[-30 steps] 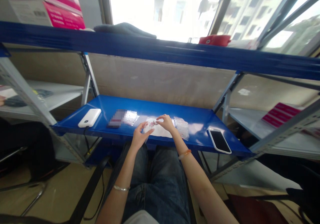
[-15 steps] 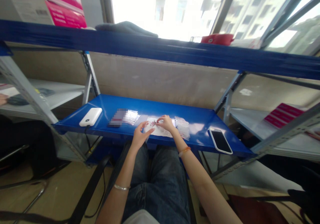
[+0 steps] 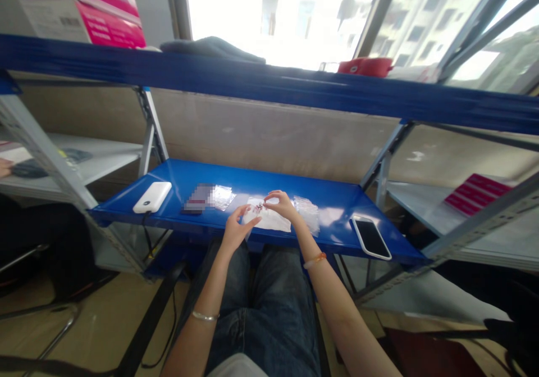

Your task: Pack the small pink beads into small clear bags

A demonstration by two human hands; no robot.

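My left hand (image 3: 234,228) hovers at the front edge of the blue shelf (image 3: 252,183), thumb and fingers curled and close together just left of a white sheet (image 3: 272,221). My right hand (image 3: 281,204) is above that sheet, fingertips pinched on a tiny dark item (image 3: 259,206) too small to name. A pile of clear plastic bags (image 3: 309,213) lies right beside my right wrist. Whether the left fingers hold anything is not visible.
On the shelf lie a white power bank (image 3: 152,196) at the left, a blurred dark card (image 3: 196,198) with more clear bags (image 3: 221,196), and a phone (image 3: 370,237) at the right. Grey side shelves flank it. My knees sit under the front edge.
My right hand has lifted slightly off the sheet with its fingers arching into a pinch. The left hand has barely shifted.
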